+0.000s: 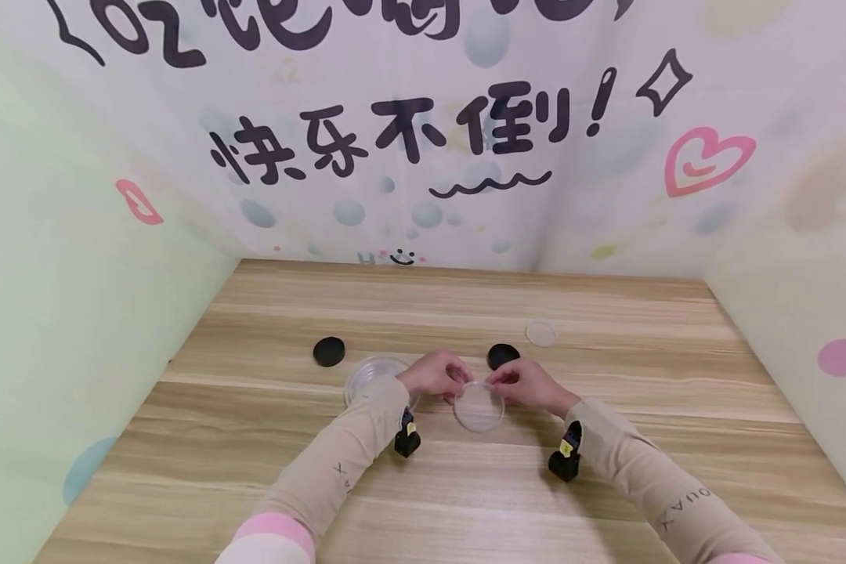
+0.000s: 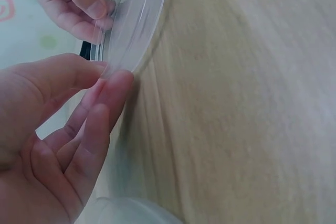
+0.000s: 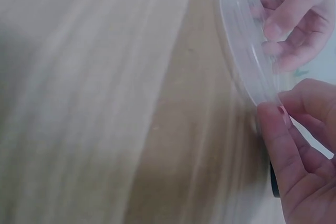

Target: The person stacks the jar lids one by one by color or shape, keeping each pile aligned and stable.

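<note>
Grip: your left hand (image 1: pixel 437 373) and right hand (image 1: pixel 533 384) each pinch the rim of the clear lid (image 1: pixel 480 409) between thumb and fingers, one at either side of its far edge. Whether the lid is one piece or two nested pieces cannot be told.

Table (image 1: pixel 479 501): wood-grained, beneath all parts. Whether the lid's lower edge touches it cannot be told.

Clear dish (image 1: pixel 353 385): the reference for all positions below. Your left sleeve (image 1: pixel 338 478) crosses in front of part of it; lift that forearm slightly to avoid dragging the dish.

Lid: to the right of the dish, slightly nearer you. The step in hand appears to be working the rim with both hands. Apply equal, light pressure at both pinches; the thin plastic will probably flex if one side leads. Hold the two hands level and shift one pinch at a time, so the other steadies the rim.

Small discs: one black disc (image 1: pixel 329 352) is just left of the dish, toward the wall; a second black disc (image 1: pixel 502 356) is well to its right, partly behind your right hand; a clear disc (image 1: pixel 540 334) is farther right.
</note>
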